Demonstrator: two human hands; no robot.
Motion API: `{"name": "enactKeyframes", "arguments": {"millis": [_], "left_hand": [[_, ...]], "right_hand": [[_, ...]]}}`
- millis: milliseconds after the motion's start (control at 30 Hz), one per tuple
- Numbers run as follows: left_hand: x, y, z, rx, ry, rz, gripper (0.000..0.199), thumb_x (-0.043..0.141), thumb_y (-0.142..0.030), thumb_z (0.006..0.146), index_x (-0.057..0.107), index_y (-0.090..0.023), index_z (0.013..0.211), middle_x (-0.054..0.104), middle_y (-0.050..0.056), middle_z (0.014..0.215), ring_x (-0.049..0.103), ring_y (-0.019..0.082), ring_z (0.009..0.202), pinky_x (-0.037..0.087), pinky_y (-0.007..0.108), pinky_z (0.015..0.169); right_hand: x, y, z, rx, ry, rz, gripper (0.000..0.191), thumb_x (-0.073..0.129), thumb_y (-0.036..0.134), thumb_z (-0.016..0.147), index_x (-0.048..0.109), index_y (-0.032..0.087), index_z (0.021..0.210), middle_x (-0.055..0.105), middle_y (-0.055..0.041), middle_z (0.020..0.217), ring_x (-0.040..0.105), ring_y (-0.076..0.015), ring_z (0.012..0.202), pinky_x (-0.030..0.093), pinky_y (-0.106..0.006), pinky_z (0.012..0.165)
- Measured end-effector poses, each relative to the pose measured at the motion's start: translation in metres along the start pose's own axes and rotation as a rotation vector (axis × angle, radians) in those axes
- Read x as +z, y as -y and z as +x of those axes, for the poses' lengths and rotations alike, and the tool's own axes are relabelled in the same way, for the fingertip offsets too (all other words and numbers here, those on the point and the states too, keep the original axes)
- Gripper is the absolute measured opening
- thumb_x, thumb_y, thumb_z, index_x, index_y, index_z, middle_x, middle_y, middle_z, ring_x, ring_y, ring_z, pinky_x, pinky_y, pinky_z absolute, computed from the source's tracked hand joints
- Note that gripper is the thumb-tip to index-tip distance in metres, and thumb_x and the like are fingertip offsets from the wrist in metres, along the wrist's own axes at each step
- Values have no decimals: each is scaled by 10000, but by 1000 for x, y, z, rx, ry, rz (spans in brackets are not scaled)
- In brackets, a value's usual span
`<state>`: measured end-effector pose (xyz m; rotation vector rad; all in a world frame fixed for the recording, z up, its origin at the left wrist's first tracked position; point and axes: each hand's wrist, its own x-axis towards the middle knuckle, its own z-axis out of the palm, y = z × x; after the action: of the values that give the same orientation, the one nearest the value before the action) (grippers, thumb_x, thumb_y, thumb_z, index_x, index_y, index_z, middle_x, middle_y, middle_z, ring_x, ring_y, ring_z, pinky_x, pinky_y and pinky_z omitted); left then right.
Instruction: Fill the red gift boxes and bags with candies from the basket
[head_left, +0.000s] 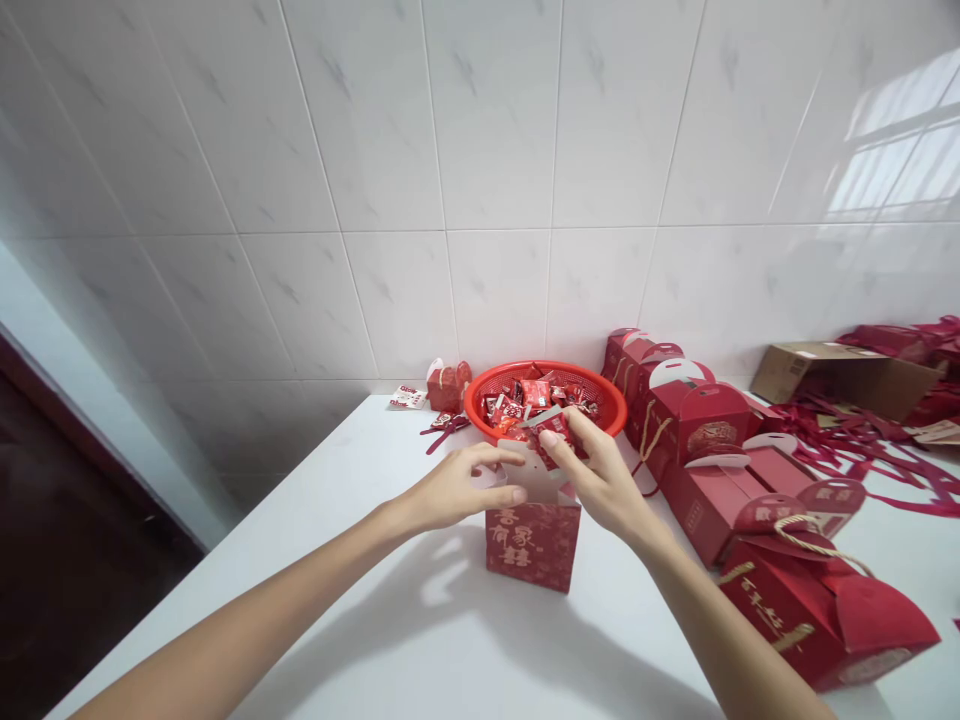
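A red gift box [531, 545] with light lettering stands upright on the white table, its top flaps raised. My left hand [465, 485] is at the box's upper left, thumb and fingers apart with nothing between them. Above the box's right side, my right hand [592, 470] pinches a small red candy packet [553, 430]. Just behind, a round red plastic basket [480, 412] holds many wrapped candies [535, 392], mostly red. My right hand overlaps the basket's near edge in view.
Several red gift boxes with handles [697, 415] line the right side; the nearest box [821, 610] has a rope handle. Red ribbons [885, 465] and an open cardboard carton [840, 375] lie farther right. A small red box [448, 385] and printed card [409, 398] sit back left, before a tiled wall.
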<state>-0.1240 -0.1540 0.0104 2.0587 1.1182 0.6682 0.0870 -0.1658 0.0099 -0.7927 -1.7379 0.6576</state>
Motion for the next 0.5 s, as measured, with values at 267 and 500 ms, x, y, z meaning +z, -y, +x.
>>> {"name": "enactKeyframes", "arguments": {"millis": [267, 500], "left_hand": [[0, -1, -1, 50, 25, -16, 467, 723, -512, 807, 698, -273, 1207, 651, 50, 1318, 572, 283, 1198, 455, 405, 1002], [1, -1, -2, 29, -4, -12, 451, 724, -516, 812, 692, -289, 1200, 647, 41, 1327, 583, 265, 1191, 471, 378, 977]], "right_hand": [[-2, -3, -1, -155, 96, -242, 65, 574, 208, 926, 616, 209, 975, 692, -34, 942, 624, -188, 877, 469, -309, 790], [-12, 2, -15, -173, -32, -257, 118, 574, 284, 956, 649, 224, 1025, 710, -63, 1008, 647, -218, 939, 517, -354, 818]]}}
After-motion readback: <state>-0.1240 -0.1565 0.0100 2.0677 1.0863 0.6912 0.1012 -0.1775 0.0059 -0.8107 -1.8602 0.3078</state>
